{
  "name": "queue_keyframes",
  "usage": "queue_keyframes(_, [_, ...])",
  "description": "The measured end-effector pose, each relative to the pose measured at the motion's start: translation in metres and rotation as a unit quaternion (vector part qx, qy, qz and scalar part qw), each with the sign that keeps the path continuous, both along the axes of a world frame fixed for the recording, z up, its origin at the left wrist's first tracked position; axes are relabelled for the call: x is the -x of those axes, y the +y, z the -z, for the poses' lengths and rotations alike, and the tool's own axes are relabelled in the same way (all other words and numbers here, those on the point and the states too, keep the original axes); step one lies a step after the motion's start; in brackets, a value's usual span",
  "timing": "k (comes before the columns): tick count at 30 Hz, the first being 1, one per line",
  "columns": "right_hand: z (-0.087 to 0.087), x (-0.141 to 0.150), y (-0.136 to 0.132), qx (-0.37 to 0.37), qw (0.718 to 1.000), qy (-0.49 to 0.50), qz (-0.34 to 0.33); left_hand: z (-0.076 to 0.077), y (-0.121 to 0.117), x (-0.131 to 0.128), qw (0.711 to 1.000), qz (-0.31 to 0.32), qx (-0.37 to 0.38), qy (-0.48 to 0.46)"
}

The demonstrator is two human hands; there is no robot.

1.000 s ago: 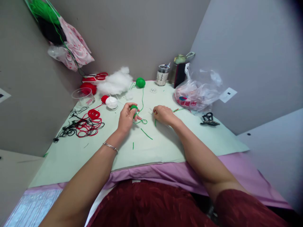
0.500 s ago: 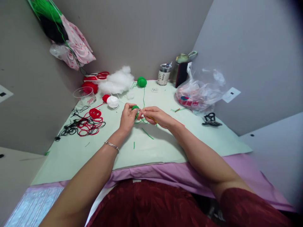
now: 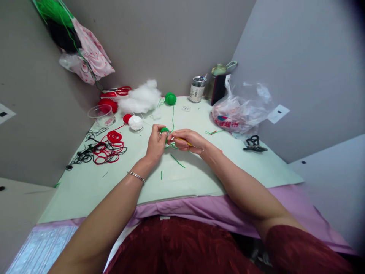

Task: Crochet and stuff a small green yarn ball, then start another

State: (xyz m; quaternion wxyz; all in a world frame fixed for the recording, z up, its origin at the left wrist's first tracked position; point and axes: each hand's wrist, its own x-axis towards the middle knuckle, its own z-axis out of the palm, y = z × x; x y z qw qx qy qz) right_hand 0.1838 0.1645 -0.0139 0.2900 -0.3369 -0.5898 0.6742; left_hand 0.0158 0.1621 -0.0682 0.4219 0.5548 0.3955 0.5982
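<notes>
Between the fingers of my left hand (image 3: 156,141) is a small green crochet piece (image 3: 164,130), partly hidden by the fingers and thumb. My right hand (image 3: 189,140) is closed around a crochet hook (image 3: 185,141) with a yellow handle, its tip up against the green piece. Both hands nearly touch above the middle of the table. A green strand runs from the hands back to a green yarn ball (image 3: 170,98). Short green yarn ends (image 3: 177,161) lie just below the hands.
Left are tangled black and red yarn (image 3: 110,152), a clear plastic cup (image 3: 102,117), a white yarn ball (image 3: 136,122) and white stuffing (image 3: 142,98). At the back stands a pen tin (image 3: 197,90). Rightward sit a plastic bag (image 3: 242,110) and a black hair claw (image 3: 254,144).
The green piece has turned slightly in my left hand, which shifted a little to the right. The hook has tilted, and more of its yellow handle and its shaft end now shows.
</notes>
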Motion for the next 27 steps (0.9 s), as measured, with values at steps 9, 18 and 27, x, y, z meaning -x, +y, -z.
queue_keyframes(9, [0.003, 0.024, -0.023, -0.150, 0.978, -0.062, 0.134, -0.003, 0.006, 0.002, 1.000, -0.005, 0.003, 0.021])
queue_keyframes(18, [0.002, 0.023, -0.024, -0.158, 0.983, -0.048, 0.077, -0.007, -0.003, 0.001, 0.997, -0.066, -0.044, 0.015])
queue_keyframes(27, [-0.002, 0.005, -0.010, 0.030, 0.982, 0.020, -0.185, -0.003, 0.005, 0.002, 0.999, -0.035, -0.007, -0.036])
